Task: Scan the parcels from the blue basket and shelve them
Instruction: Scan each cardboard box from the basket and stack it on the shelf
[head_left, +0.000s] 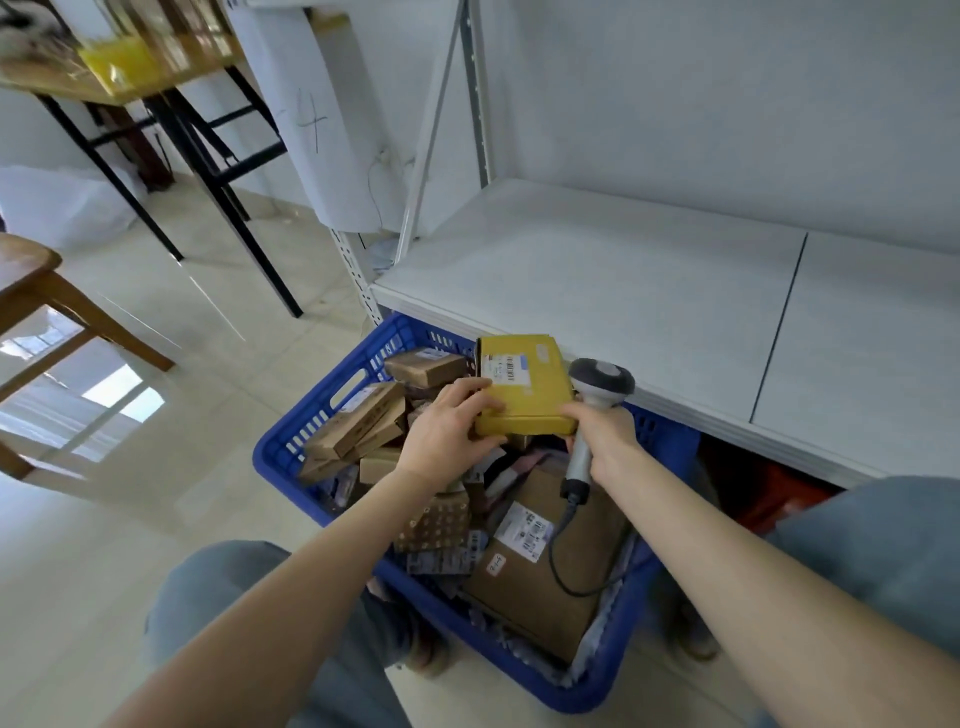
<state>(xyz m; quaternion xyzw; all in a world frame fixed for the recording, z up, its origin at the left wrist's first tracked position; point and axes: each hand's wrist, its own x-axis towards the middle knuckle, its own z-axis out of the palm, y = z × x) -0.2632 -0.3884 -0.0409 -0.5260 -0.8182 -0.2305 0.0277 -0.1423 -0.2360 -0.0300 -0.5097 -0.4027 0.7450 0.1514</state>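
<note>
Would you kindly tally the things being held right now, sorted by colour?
Yellow: 1, the yellow parcel in the left hand
Grey: 1, the scanner in the right hand
Total: 2

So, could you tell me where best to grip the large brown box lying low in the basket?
Probably by its long side edges, from above: the large brown box lies flat, label up, with the blue basket wall close alongside.
</note>
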